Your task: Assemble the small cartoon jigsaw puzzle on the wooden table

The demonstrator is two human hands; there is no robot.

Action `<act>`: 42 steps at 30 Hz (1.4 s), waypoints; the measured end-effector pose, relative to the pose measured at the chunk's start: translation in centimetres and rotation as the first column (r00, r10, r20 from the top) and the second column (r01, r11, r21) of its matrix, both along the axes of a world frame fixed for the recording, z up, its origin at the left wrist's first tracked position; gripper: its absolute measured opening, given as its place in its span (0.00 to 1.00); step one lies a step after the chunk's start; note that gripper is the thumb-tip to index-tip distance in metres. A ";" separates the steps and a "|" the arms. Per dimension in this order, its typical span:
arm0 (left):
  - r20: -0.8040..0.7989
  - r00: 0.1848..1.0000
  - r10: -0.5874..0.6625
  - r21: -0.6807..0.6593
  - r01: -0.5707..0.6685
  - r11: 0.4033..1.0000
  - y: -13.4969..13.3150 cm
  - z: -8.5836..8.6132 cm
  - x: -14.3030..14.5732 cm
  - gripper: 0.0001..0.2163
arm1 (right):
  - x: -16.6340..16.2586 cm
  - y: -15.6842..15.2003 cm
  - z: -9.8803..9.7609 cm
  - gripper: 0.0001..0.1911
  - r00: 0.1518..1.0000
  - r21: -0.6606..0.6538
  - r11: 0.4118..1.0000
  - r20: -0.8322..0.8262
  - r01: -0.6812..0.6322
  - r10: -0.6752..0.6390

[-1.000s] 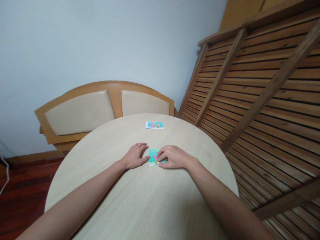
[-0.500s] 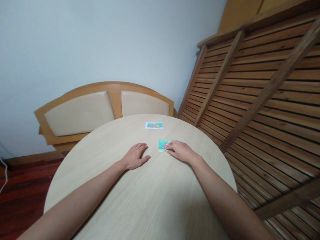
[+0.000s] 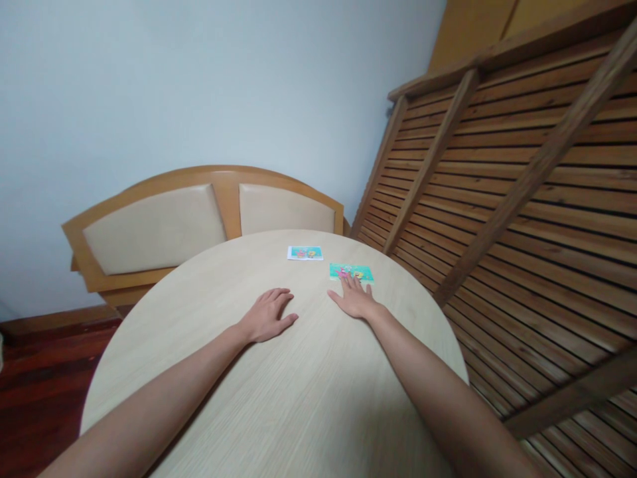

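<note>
A small teal picture card (image 3: 351,271) lies flat on the round pale wooden table (image 3: 279,392), toward its far right. My right hand (image 3: 355,299) lies open just in front of it, fingers stretched out with their tips on the card's near edge. My left hand (image 3: 267,315) rests flat and open on the bare tabletop, a hand's width to the left. A second card (image 3: 305,253), teal with a white border, lies farther back near the table's far edge, untouched.
A wooden headboard with two cream padded panels (image 3: 199,219) leans against the pale wall behind the table. A slatted wooden bed frame (image 3: 507,192) leans at the right, close to the table's edge. Dark red floor (image 3: 40,372) shows at the left.
My right hand has slid the teal card away from my left hand, up and to the right across the table, and its fingers have flattened out. My left hand has stayed put.
</note>
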State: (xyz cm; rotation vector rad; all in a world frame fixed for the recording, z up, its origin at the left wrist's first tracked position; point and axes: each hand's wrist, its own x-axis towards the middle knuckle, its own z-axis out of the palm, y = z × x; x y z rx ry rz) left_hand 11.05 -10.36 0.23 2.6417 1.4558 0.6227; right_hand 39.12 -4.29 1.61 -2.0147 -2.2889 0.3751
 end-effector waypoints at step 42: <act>-0.191 0.974 0.118 -0.202 -0.157 0.967 -1.3 1.6 2.2 0.31 | -0.5 -5.5 0.4 0.48 0.952 0.049 0.953 -0.048 -0.299 0.301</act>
